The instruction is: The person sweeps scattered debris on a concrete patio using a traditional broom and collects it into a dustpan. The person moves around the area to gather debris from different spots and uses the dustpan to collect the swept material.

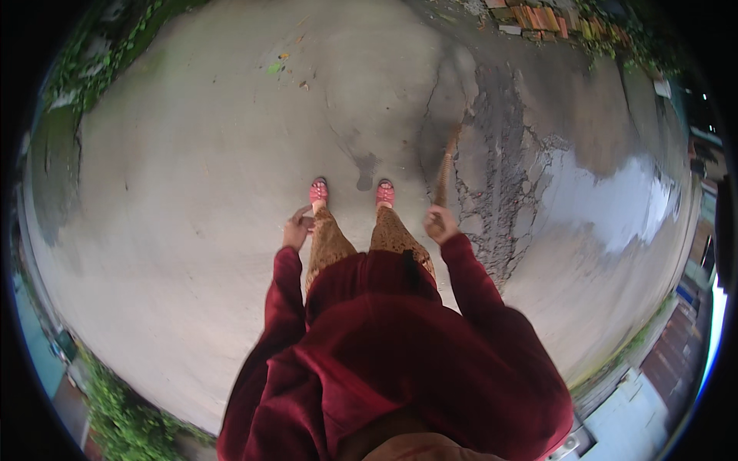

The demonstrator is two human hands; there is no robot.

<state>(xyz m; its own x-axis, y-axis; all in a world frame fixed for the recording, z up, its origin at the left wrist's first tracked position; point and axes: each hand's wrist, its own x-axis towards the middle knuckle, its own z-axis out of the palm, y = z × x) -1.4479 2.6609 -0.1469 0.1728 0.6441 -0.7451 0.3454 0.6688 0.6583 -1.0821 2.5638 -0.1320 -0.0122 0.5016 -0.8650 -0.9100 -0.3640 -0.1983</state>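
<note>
My right hand [440,223] is closed around the near end of a brown stick broom [445,173], a long, slim bundle slanting forward and away from me. Its far end reaches the edge of the broken, dark ground, where its tip is hard to make out. My left hand [298,229] hangs beside my left leg with nothing in it, its fingers loosely apart near the patterned brown trousers [329,242]. Both forearms are in dark red sleeves. I stand on grey concrete [223,169] in red sandals [318,190].
A cracked, rough strip [500,169] runs along the concrete to my right, with a wet, shiny puddle [607,203] beyond it. Fallen leaves [280,65] lie ahead. Stacked bricks [538,19] stand at the far right. Green plants [127,411] grow at the lower left.
</note>
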